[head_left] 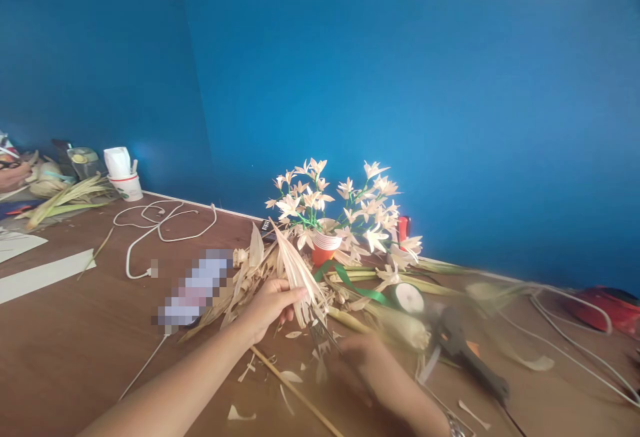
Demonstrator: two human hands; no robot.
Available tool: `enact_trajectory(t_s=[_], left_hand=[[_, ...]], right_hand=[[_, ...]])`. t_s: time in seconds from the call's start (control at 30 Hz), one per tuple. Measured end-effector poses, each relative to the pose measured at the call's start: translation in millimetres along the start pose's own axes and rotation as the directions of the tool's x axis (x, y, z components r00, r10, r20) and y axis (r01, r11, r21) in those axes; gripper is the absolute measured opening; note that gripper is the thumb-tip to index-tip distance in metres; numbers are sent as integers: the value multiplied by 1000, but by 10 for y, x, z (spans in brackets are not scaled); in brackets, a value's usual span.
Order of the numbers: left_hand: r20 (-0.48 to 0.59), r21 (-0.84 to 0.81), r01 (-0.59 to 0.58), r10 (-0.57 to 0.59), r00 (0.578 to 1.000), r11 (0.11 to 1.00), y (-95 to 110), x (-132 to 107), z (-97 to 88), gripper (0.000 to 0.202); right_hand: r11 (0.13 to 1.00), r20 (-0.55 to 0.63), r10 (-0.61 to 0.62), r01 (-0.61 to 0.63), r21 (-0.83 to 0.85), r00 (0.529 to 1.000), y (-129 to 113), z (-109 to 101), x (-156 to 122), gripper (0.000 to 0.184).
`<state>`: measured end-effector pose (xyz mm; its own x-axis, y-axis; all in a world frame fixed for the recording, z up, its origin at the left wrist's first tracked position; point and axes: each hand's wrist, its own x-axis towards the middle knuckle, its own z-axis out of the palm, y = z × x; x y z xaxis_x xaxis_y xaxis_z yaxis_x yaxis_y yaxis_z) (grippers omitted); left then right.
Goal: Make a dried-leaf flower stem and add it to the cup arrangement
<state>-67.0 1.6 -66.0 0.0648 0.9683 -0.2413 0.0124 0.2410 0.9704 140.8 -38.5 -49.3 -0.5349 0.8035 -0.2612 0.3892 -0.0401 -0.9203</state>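
My left hand is closed round a bundle of dried pale palm-leaf strips, held just above the brown table. My right hand is low beside it and smeared by motion; it seems to touch scissors under the strips, but its fingers are unclear. Behind them an orange-and-white paper cup holds a bouquet of cream leaf flowers. A roll of green ribbon lies right of the cup.
A black glue gun and white cables lie at the right. A white cord, paper sheets, a white cup and green leaves sit left. Leaf scraps and a thin stick litter the front. A blue wall panel backs the table.
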Motion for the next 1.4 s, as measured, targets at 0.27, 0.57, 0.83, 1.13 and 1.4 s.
enact_trajectory(t_s=[0.27,0.57,0.83,1.13,1.4], left_hand=[[51,20,18,-19,999,1000,-7,-6,3,33],[86,33,33,-36,996,999,47,-32,2,35],[128,40,40,-45,991,998,44,-49,-1,34],[122,30,47,-50,991,998,69,-65,3,33],[66,-13,6,-5,998,1000,27,-38,-8,34]], right_hand=[[999,29,18,-17,-29,999,32,-22,11,31],[999,46,30,-29,-19,999,13,-26,3,25],[1000,52,30,-29,-8,998,-34,-27,-20,19],[999,44,33,-31,-40,998,-55,-28,-11,16],[1000,16,22,-21,-21,1000,-37,-15,-18,29]])
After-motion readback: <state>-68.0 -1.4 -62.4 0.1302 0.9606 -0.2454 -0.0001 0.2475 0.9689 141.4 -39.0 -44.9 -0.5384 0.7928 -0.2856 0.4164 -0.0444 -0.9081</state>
